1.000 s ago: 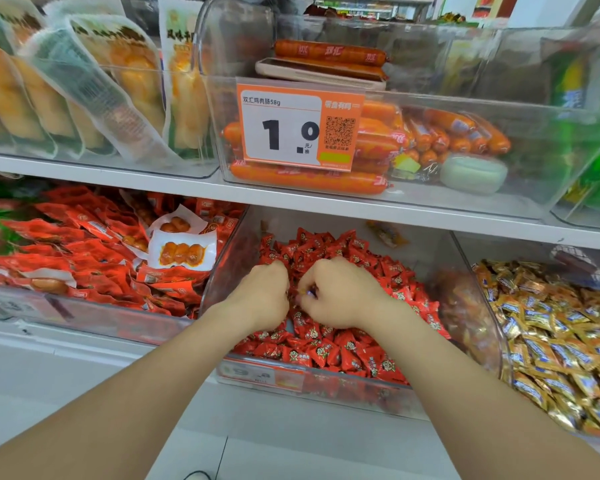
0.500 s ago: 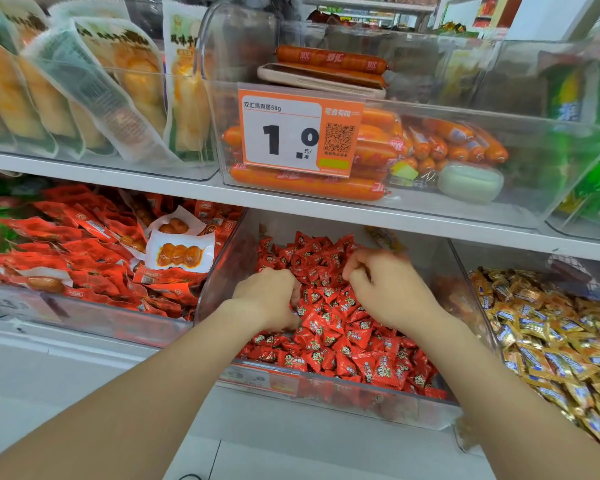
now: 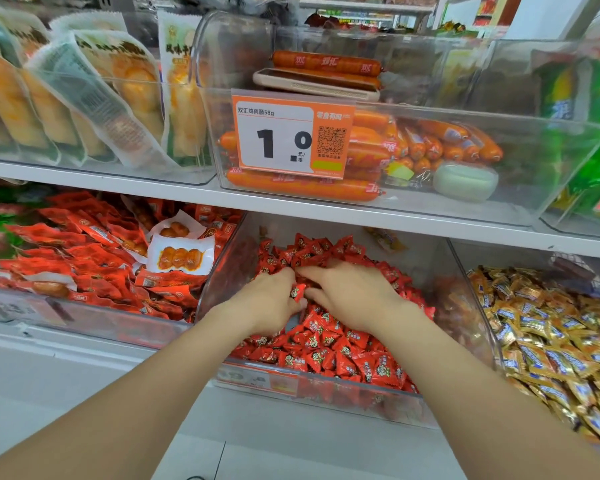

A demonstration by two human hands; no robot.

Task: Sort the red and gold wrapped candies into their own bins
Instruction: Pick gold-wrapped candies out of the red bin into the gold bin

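Red candies (image 3: pixel 329 344): lying in a heap in the clear middle bin (image 3: pixel 219 278), on the lower level under the shelf (image 3: pixel 153 188).
Left grip (image 3: pixel 271 303): reaching into the heap with curled fingers; it is pinching one red candy (image 3: pixel 297 292) between thumb and forefinger.
Right grip (image 3: pixel 354 292): open, holding nothing; its spread fingers are pressing on the heap, pointing to 9 o'clock and almost meeting the left grip.
Gold candies (image 3: pixel 548 341): filling the neighbour bin (image 3: pixel 506 252) at 3 o'clock of the red heap.
Red packets (image 3: pixel 84 251): lying in the bin at 9 o'clock.
Sausages (image 3: pixel 302 187): lying in the upper bin at 12 o'clock, behind an orange price tag (image 3: pixel 291 136).
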